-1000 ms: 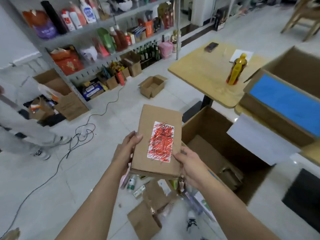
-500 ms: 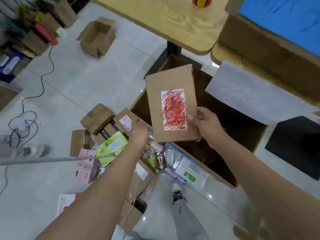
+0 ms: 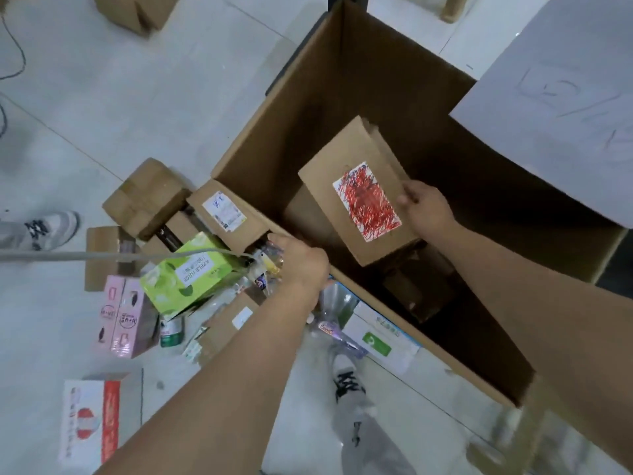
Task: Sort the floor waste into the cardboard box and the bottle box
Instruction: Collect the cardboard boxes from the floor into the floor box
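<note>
Cardboard box [image 3: 342, 80] (open-topped) sits at one o'clock; your right hand [image 3: 428, 209] pinches the scribbled carton [image 3: 359, 186] over it. Your left hand [image 3: 301, 265] is among bottles [image 3: 266, 262] at nine o'clock; I cannot tell its grip.

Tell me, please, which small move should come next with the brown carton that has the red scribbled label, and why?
Probably the right hand should let go of the brown carton. It grips the carton by one edge, tilted, over the opening of the large cardboard box, with only cardboard pieces visible below, so a release would likely drop it in.
</note>
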